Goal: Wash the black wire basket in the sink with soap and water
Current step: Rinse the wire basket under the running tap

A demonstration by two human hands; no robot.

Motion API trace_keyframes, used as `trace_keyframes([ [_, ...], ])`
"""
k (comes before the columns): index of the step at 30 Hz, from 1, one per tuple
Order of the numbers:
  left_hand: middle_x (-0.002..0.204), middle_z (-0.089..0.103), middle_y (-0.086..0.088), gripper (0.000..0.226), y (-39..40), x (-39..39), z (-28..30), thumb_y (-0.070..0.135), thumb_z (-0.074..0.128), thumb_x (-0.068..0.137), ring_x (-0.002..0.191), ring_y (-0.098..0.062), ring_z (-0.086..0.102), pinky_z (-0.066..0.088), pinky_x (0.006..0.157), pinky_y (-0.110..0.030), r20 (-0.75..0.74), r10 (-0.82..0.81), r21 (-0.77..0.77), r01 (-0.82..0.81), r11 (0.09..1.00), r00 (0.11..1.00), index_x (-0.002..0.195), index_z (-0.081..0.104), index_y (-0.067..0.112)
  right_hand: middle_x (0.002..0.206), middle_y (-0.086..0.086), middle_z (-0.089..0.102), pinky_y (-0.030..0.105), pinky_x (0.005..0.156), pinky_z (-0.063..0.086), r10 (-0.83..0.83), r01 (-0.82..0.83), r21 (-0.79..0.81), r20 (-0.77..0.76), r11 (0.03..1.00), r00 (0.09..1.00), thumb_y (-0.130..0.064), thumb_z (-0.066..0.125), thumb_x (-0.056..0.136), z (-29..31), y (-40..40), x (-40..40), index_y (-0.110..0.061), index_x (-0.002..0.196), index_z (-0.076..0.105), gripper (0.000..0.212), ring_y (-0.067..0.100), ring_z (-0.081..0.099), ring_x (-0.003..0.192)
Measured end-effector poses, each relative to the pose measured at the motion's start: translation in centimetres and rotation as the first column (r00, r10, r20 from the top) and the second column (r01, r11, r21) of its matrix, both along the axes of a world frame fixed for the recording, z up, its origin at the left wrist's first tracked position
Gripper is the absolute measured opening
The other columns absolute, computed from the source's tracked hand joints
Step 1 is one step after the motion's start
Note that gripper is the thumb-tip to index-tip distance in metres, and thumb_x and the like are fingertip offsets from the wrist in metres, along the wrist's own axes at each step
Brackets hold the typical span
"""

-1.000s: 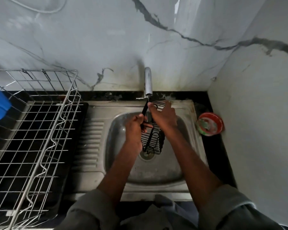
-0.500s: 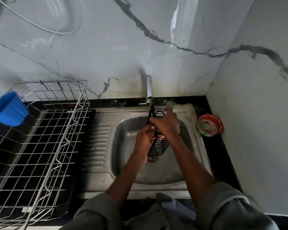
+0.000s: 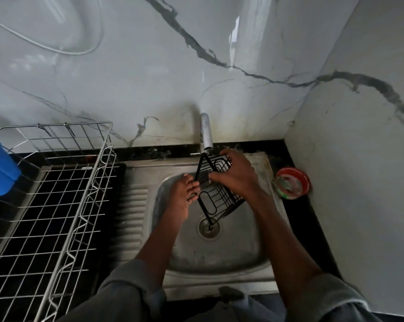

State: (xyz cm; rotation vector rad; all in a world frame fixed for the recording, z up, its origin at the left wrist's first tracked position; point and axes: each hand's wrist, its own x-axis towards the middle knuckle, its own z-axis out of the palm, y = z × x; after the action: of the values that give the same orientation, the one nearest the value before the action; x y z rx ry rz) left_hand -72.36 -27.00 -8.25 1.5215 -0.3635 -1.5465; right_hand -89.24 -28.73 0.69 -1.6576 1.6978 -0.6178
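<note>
Black wire basket (image 3: 216, 185), thin-barred and boxy, hangs tilted over the dull steel sink (image 3: 219, 254) at twelve o'clock, under the chrome tap (image 3: 206, 131). My right hand (image 3: 237, 176) clamps its rim; my left hand's (image 3: 182, 196) curled fingers touch its side. Running water is hard to make out.

Just 1 view here, a head cam looking steeply down and forward at the sink (image 3: 222, 256), pretty close. Wide-angle, catching the far wall (image 3: 149, 66) too.
</note>
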Motion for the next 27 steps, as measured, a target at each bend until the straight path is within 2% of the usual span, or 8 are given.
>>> trace_keyframes([
  [5, 0.107, 0.067, -0.009, 0.021, -3.6, -0.2, -1.3, 0.038, 0.051, 0.107, 0.079, -0.015, 0.057, 0.047, 0.070, -0.031, 0.152, -0.088, 0.104, 0.073, 0.992, 0.984, 0.116, 0.062, 0.022, 0.130, -0.011, 0.059, 0.035, 0.090, 0.056, 0.026, -0.029, 0.021, 0.140, 0.999, 0.990, -0.040, 0.085, 0.059, -0.2, -1.7, -3.5, -0.042, 0.128, 0.057, 0.075, 0.015, 0.062, 0.113],
  [8, 0.130, 0.062, -0.014, 0.035, -4.4, 0.2, -2.7, 0.037, 0.051, 0.107, 0.096, -0.019, 0.056, 0.044, 0.069, -0.026, 0.266, -0.196, 0.076, 0.182, 0.980, 0.944, 0.137, 0.060, 0.021, 0.120, -0.019, 0.057, 0.024, 0.075, 0.056, 0.033, -0.045, 0.046, 0.228, 0.998, 0.973, -0.014, 0.083, 0.070, 0.0, -2.1, -5.8, -0.040, 0.131, 0.058, 0.070, 0.010, 0.064, 0.105],
  [11, 0.109, 0.071, 0.006, 0.041, -4.6, 0.3, -3.8, 0.056, 0.055, 0.101, 0.103, -0.021, 0.065, 0.047, 0.074, -0.032, 0.180, -0.150, 0.141, 0.125, 0.982, 0.972, 0.121, 0.069, 0.024, 0.122, -0.007, 0.058, 0.027, 0.079, 0.055, 0.019, -0.035, 0.049, 0.307, 0.998, 0.952, -0.005, 0.080, 0.071, -0.4, -2.1, -7.4, -0.035, 0.132, 0.058, 0.072, 0.019, 0.063, 0.112],
  [14, 0.078, 0.077, 0.005, 0.049, -5.6, -0.4, -4.5, 0.057, 0.041, 0.106, 0.061, -0.010, 0.067, 0.050, 0.060, -0.026, -0.075, -0.195, 0.176, 0.206, 0.963, 0.978, 0.099, 0.071, 0.019, 0.126, -0.003, 0.058, 0.028, 0.080, 0.056, -0.010, -0.018, 0.072, 0.370, 0.997, 0.929, -0.012, 0.076, 0.065, -1.3, -1.8, -8.7, -0.035, 0.133, 0.058, 0.075, 0.019, 0.063, 0.111],
  [16, 0.069, 0.075, 0.005, 0.041, -6.3, -0.8, -4.3, 0.044, 0.040, 0.109, 0.049, -0.007, 0.065, 0.051, 0.061, -0.023, -0.084, -0.188, 0.170, 0.200, 0.965, 0.979, 0.094, 0.069, 0.019, 0.127, 0.000, 0.059, 0.025, 0.078, 0.056, -0.027, -0.002, 0.074, 0.387, 0.997, 0.922, -0.013, 0.074, 0.064, -1.5, -1.7, -9.4, -0.035, 0.134, 0.056, 0.077, 0.020, 0.065, 0.108],
  [19, 0.085, 0.072, 0.006, 0.023, -7.0, -1.8, -4.0, 0.032, 0.049, 0.104, 0.063, -0.007, 0.064, 0.047, 0.057, -0.021, -0.113, -0.200, 0.124, 0.214, 0.969, 0.973, 0.095, 0.068, 0.023, 0.132, 0.010, 0.056, 0.020, 0.072, 0.055, -0.040, 0.027, 0.041, 0.367, 0.999, 0.929, -0.010, 0.072, 0.062, -1.5, -2.1, -10.4, -0.034, 0.138, 0.054, 0.081, 0.024, 0.063, 0.112],
  [23, 0.090, 0.067, 0.003, 0.021, -7.7, -3.5, -2.8, 0.023, 0.049, 0.103, 0.072, -0.010, 0.059, 0.035, 0.057, -0.025, -0.132, -0.095, 0.110, 0.109, 0.988, 0.987, 0.091, 0.066, 0.023, 0.129, 0.003, 0.055, 0.028, 0.075, 0.056, -0.030, 0.025, 0.019, 0.316, 1.000, 0.948, -0.009, 0.071, 0.054, -0.6, -2.7, -11.0, -0.039, 0.140, 0.049, 0.094, 0.024, 0.061, 0.116],
  [27, 0.092, 0.071, -0.006, 0.024, -8.4, -4.2, -2.4, 0.016, 0.044, 0.102, 0.079, -0.017, 0.065, 0.049, 0.072, -0.028, -0.155, -0.030, 0.088, 0.044, 0.995, 0.988, 0.099, 0.068, 0.014, 0.141, 0.002, 0.049, 0.025, 0.075, 0.057, -0.003, -0.007, 0.030, 0.319, 1.000, 0.948, -0.007, 0.071, 0.055, 0.2, -2.6, -10.9, -0.042, 0.145, 0.042, 0.101, 0.018, 0.054, 0.127],
])
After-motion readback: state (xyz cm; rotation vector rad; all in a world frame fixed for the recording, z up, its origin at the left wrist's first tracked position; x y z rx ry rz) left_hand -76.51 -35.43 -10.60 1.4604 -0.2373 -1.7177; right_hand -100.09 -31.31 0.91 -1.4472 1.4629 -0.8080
